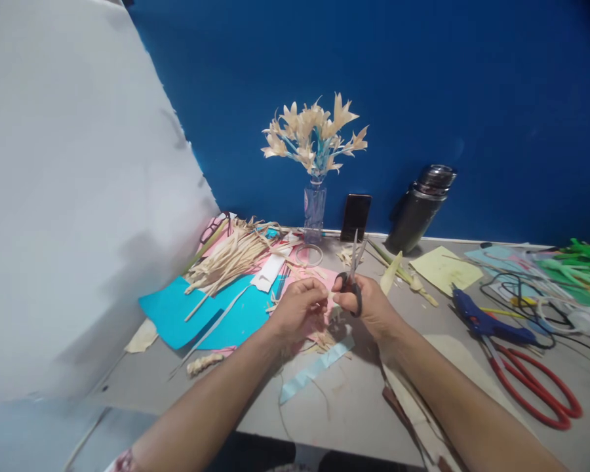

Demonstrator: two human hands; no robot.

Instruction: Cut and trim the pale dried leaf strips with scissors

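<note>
Both hands meet over the middle of the table. In my right hand is a small pair of scissors, its dark handles round my fingers and its blades slightly apart, pointing up and away. The thumb and finger of that hand also come close to my left hand, whose fingertips are pinched together. Something small and pale seems to sit between the fingertips, too small to name. Beneath the hands lie pink paper, dry husk scraps and a light blue strip.
Dried husk flowers stand in a clear bottle near the blue wall. A phone and dark flask lean beside it. Blue paper and dry strips lie left; a glue gun and red-handled scissors lie right.
</note>
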